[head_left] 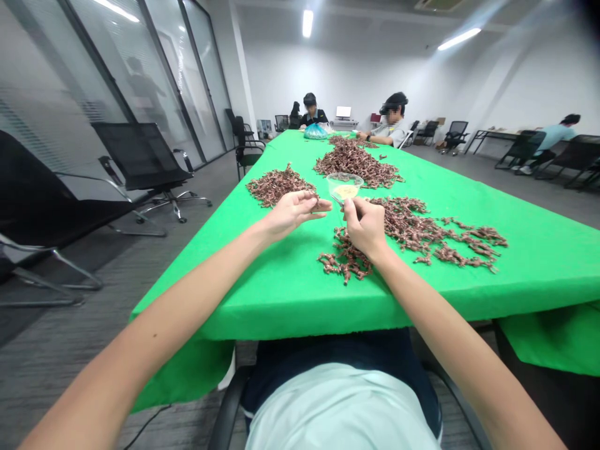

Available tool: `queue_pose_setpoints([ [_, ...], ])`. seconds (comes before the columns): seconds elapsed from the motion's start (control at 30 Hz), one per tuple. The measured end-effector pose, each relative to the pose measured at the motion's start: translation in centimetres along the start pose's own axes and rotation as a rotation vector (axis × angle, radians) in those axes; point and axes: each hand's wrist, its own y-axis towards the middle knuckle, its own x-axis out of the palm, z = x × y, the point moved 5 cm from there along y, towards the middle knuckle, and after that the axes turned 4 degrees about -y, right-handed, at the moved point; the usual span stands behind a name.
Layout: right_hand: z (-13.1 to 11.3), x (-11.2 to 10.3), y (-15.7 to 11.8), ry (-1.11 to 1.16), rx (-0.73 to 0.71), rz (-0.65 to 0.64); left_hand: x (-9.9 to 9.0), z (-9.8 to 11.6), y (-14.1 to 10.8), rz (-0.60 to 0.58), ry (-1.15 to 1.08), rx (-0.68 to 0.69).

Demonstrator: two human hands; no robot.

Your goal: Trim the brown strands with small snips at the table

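Observation:
My left hand (pixel 296 211) is over the green-covered table, beside the left heap of small knobbly brown pieces (pixel 276 186). Its thumb and fingers come together around what looks like one small brown piece (pixel 320 204), partly covered by the fingers. In my right hand (pixel 364 226), thumb and forefinger pinch a thin metal tool resembling tweezers (pixel 336 199), its tip pointing towards my left hand. Just beyond stands a clear plastic bowl (pixel 345 182) with pale yellow bits in it. More brown pieces (pixel 407 222) lie under and right of my right hand.
A larger brown heap (pixel 354 161) lies farther along the green cloth (pixel 525 250). At the far end are a blue plastic bag (pixel 315 131) and two people (pixel 396 125) seated. Office chairs (pixel 140 153) stand left of the table; another person sits far right.

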Motion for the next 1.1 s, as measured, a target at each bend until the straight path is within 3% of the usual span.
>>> queue_pose_setpoints([
  [0.2, -0.2, 0.1, -0.1, -0.01, -0.008, -0.024, -0.1, -0.4, 0.1, 0.04, -0.089, -0.016],
  [0.73, -0.1, 0.2, -0.1, -0.026, -0.016, -0.019, -1.2, -1.7, -0.1, 0.223, 0.024, -0.067],
  [1.1, -0.6, 0.4, 0.0, 0.039, -0.017, -0.072, -0.7, -1.2, -0.1, 0.204, -0.073, -0.058],
])
